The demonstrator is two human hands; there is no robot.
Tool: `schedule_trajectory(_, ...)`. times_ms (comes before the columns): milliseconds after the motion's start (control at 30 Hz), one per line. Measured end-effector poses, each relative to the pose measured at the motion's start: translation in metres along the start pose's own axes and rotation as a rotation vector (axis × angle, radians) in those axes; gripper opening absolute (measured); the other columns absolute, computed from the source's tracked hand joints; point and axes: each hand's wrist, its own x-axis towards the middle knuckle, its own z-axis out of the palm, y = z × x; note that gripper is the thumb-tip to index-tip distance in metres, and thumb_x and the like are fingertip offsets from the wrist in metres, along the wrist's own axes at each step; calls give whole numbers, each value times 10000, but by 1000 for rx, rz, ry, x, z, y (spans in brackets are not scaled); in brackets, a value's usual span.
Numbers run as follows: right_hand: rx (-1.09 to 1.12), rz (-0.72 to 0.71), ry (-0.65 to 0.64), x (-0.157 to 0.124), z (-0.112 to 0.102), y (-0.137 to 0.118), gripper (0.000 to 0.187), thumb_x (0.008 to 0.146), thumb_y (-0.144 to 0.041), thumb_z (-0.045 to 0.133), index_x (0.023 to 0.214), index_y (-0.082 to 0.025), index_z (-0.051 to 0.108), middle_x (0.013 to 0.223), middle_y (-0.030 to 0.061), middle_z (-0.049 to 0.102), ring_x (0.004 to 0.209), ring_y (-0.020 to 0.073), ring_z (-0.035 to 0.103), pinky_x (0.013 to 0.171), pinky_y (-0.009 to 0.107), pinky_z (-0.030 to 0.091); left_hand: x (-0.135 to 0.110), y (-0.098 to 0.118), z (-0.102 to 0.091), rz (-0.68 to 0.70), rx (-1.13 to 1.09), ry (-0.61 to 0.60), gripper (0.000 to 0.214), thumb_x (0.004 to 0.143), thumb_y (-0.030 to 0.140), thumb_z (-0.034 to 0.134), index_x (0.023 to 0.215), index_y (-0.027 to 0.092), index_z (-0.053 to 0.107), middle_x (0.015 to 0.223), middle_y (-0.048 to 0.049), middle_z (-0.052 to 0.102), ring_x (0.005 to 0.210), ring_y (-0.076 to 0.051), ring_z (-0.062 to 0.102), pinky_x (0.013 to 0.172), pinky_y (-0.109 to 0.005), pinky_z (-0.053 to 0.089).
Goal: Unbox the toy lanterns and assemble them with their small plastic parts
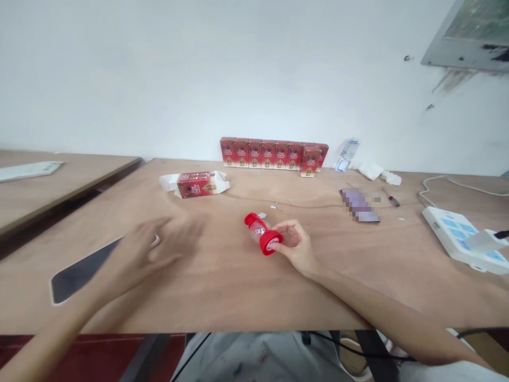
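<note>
My right hand grips a small clear object with red ends, lying tilted on the wooden table, with my fingers closed round its near red end. My left hand hovers low over the table to the left, blurred by motion, near a dark flat sheet; its fingers look stretched out with nothing in them. An opened red box lies on its side beyond the left hand.
A row of several red boxes stands against the white wall. A blurred-out flat object, a white power strip with its cable, crumpled white paper and a thin wire lie to the right. A second table stands left.
</note>
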Motion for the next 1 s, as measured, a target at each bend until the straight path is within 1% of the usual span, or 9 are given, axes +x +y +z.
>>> schedule_trajectory(133, -1, -30, -80, -4, 4, -2, 351, 631, -254, 784, 910, -250, 571, 914, -2, 622, 866, 139, 600, 768, 281, 504, 57, 40, 61, 445, 4, -123, 759, 778, 545, 567, 1387, 219, 254, 1379, -126, 431, 1265, -317, 377, 1021, -458, 304)
schedule_trajectory(233, -33, -70, -105, 0, 3, -2, 359, 634, -278, 783, 919, -247, 566, 942, 12, 618, 911, 149, 600, 788, 289, 510, 84, 78, 85, 609, -29, -157, 591, 825, 419, 567, 1333, 201, 360, 1303, -120, 524, 1211, -274, 461, 987, -409, 343)
schedule_trajectory(333, -26, -90, -89, 16, -6, -4, 420, 619, -328, 791, 954, -254, 548, 987, 20, 622, 958, 162, 604, 813, 301, 516, 102, 94, 96, 563, -116, -117, 474, 833, 412, 560, 1230, 170, 468, 1071, -101, 657, 993, -239, 599, 802, -334, 450)
schedule_trajectory(433, -64, -113, -94, 37, -20, -7, 429, 685, -397, 731, 1037, -262, 528, 1064, 42, 625, 994, 176, 604, 819, 322, 518, 110, 88, 103, 452, -241, 51, 433, 816, 440, 578, 1151, 174, 514, 1046, -91, 665, 931, -228, 622, 779, -326, 471)
schedule_trajectory(600, -554, -108, -60, 69, -35, 0, 188, 868, -367, 510, 930, -222, 614, 968, 38, 679, 891, 173, 624, 798, 331, 492, 101, 72, 110, 244, -402, 209, 364, 785, 370, 632, 1086, 191, 534, 1028, -60, 660, 953, -213, 618, 806, -322, 490)
schedule_trajectory(700, -928, -177, -187, 81, -35, 12, 197, 880, -226, 473, 958, -199, 653, 1013, 54, 691, 967, 206, 584, 875, 364, 441, 96, 73, 114, 155, -479, 239, 358, 751, 333, 673, 1058, 207, 537, 1043, -43, 650, 949, -203, 620, 807, -316, 499)
schedule_trajectory(800, -1234, -214, -331, 91, -34, 22, 369, 834, -60, 423, 1126, -170, 620, 1135, 87, 658, 1060, 244, 527, 901, 387, 398, 94, 77, 119, 167, -543, 196, 380, 740, 327, 685, 1070, 220, 530, 1051, -37, 647, 955, -201, 619, 820, -323, 503)
schedule_trajectory(900, -1422, -239, -467, 100, -34, 25, 475, 795, -3, 418, 1217, -160, 570, 1192, 102, 631, 1141, 256, 480, 936, 398, 344, 92, 77, 121, 224, -582, 134, 398, 754, 331, 669, 1104, 227, 510, 1068, -43, 644, 981, -205, 615, 849, -340, 499)
schedule_trajectory(1000, -1520, -287, -595, 105, -35, 22, 377, 831, -48, 437, 1134, -169, 626, 1125, 109, 661, 1126, 247, 488, 939, 384, 314, 91, 76, 122, 222, -619, 107, 484, 738, 346, 683, 1154, 227, 467, 1129, -60, 622, 1025, -215, 607, 869, -352, 498)
